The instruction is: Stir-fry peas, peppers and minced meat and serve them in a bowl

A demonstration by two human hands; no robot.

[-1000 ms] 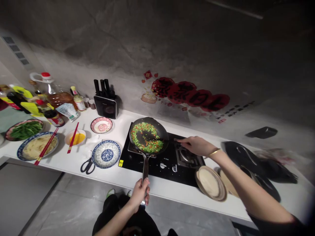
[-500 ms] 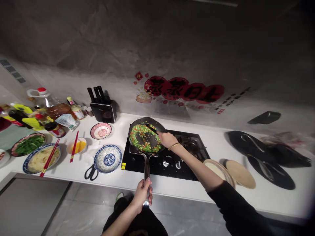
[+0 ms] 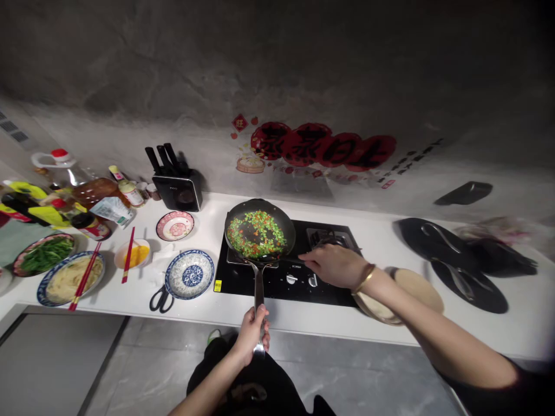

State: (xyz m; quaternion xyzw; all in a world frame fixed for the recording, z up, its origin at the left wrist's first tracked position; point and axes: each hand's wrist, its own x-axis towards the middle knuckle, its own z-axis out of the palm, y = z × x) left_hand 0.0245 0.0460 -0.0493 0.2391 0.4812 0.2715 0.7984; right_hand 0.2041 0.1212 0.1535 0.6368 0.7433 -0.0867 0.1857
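Observation:
A black frying pan [image 3: 287,224] with chopped green and red vegetables [image 3: 256,234] sits on the left burner of the black hob [image 3: 234,277]. My left hand [image 3: 254,332] grips the end of the pan's long handle, out in front of the counter edge. My right hand [image 3: 335,266], with a gold bangle on the wrist, hovers low over the hob's front, just right of the pan and above the knobs [image 3: 291,279]. Its fingers are curled on a black spatula that barely shows against the dark hob.
Left of the hob lie a blue patterned bowl [image 3: 189,273], scissors [image 3: 159,299], a pink plate [image 3: 175,225], a knife block [image 3: 177,188], an egg bowl with red chopsticks [image 3: 132,254], noodles [image 3: 69,278], greens [image 3: 43,254] and bottles [image 3: 93,190]. Beige plates [image 3: 418,289] and black lids [image 3: 451,254] lie right.
My right hand stirred the vegetables with the spatula, then drew back out of the pan to the hob's front right. My left hand kept its hold on the handle.

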